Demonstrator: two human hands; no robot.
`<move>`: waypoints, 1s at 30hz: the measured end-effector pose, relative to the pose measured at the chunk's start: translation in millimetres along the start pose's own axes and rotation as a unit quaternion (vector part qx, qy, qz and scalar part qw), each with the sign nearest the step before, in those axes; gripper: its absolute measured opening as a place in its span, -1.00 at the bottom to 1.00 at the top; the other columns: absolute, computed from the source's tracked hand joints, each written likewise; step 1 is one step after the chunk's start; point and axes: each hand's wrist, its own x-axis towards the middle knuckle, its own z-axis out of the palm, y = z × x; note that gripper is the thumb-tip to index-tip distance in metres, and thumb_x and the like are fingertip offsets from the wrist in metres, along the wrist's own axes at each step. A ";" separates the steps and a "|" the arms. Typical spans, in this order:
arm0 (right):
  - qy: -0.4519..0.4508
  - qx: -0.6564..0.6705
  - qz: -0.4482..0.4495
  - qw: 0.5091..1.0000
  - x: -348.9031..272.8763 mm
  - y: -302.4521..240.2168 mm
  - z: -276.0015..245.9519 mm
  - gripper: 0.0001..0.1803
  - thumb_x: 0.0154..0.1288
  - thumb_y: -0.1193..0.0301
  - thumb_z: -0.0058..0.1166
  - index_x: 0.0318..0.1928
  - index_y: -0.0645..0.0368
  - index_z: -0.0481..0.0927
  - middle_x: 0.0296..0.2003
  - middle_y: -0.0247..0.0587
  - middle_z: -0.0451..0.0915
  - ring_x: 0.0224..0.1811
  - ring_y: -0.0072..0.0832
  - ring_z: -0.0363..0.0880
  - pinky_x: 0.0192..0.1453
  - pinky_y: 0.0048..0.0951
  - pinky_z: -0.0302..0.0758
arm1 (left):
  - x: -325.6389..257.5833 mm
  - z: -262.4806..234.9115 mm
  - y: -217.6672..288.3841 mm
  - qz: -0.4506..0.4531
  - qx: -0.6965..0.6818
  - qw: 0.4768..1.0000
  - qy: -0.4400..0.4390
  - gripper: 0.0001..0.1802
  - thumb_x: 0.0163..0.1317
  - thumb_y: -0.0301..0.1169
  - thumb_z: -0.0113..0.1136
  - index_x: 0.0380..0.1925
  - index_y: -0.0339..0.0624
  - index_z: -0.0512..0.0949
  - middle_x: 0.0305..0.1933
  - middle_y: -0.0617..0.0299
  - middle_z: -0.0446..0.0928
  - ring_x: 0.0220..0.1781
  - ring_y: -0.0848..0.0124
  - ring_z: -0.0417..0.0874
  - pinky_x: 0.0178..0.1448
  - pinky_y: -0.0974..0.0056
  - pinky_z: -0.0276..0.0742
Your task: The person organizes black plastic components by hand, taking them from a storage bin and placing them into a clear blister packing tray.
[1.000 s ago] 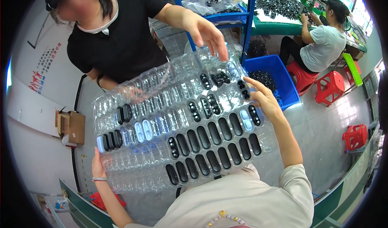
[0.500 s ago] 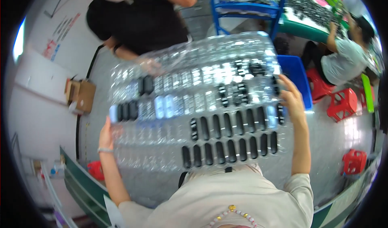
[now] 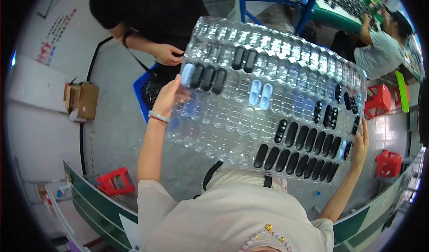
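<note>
A wide clear plastic blister tray (image 3: pixel 237 133) with rows of oval pockets is held up in front of me, its right end lower than its left. My left hand (image 3: pixel 167 99) grips the left edge, fingers partly behind it; my right hand (image 3: pixel 360 145) is closed on the right edge. Some pockets hold black oval pieces (image 3: pixel 302 138), mostly in the two rows nearest me at the right. A few light blue pieces (image 3: pixel 261 94) sit among them, and several black pieces show dotted faces. Many other pockets look clear.
Across the tray stands a person in black, whose hand (image 3: pixel 167 54) is close to its left edge. A blue bin (image 3: pixel 142 95) with dark contents is on the floor behind my left hand. Red stools (image 3: pixel 117 182), a cardboard box (image 3: pixel 83 100) and a blue frame (image 3: pixel 278 0) stand around.
The tray has moved right and turned clockwise, its left end rising and right end dropping. Both my hands moved with it. The other person's hand has shifted up, and the left blue bin has come into view.
</note>
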 end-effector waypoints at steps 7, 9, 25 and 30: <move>0.168 -0.141 0.030 0.975 -19.8 -0.3 10.3 -0.45 0.09 0.47 -0.13 0.17 0.15 0.21 0.12 -0.24 0.26 -0.30 -0.77 0.33 -0.35 -0.78 0.21 | 113.5 41.0 23.3 0.015 0.041 0.990 -0.131 -0.64 0.21 -0.09 -0.09 -0.45 -0.16 0.47 -0.58 0.30 0.47 -0.55 0.54 0.46 -0.45 0.47 0.32; 0.196 -0.132 0.073 0.969 -22.8 -2.9 7.2 -0.45 0.07 0.47 -0.11 0.15 0.17 0.23 0.12 -0.31 0.25 -0.32 -0.78 0.31 -0.35 -0.77 0.22 | 138.7 56.8 20.4 0.014 0.037 0.987 -0.157 -0.69 0.22 -0.15 -0.09 -0.50 -0.14 0.45 -0.68 0.40 0.34 -0.63 0.59 0.35 -0.51 0.47 0.25; 0.286 -0.151 0.095 0.941 -4.0 -25.5 50.0 -0.46 0.03 0.49 -0.07 0.12 0.06 0.30 0.04 -0.34 0.34 -0.38 -0.77 0.35 -0.44 -0.77 0.28 | 269.2 121.9 52.9 -0.040 0.008 0.955 -0.295 -0.58 0.20 -0.07 -0.10 -0.69 -0.11 0.35 -0.75 0.35 0.30 -0.67 0.51 0.40 -0.51 0.39 0.39; 0.329 -0.171 0.075 0.926 -29.9 -4.7 87.4 -0.46 0.03 0.51 -0.10 0.12 0.10 0.28 0.06 -0.31 0.30 -0.22 -0.74 0.35 -0.32 -0.75 0.32 | 307.7 136.4 15.9 -0.095 0.039 0.954 -0.283 -0.58 0.19 -0.06 -0.07 -0.70 -0.09 0.31 -0.72 0.32 0.30 -0.60 0.42 0.46 -0.46 0.35 0.42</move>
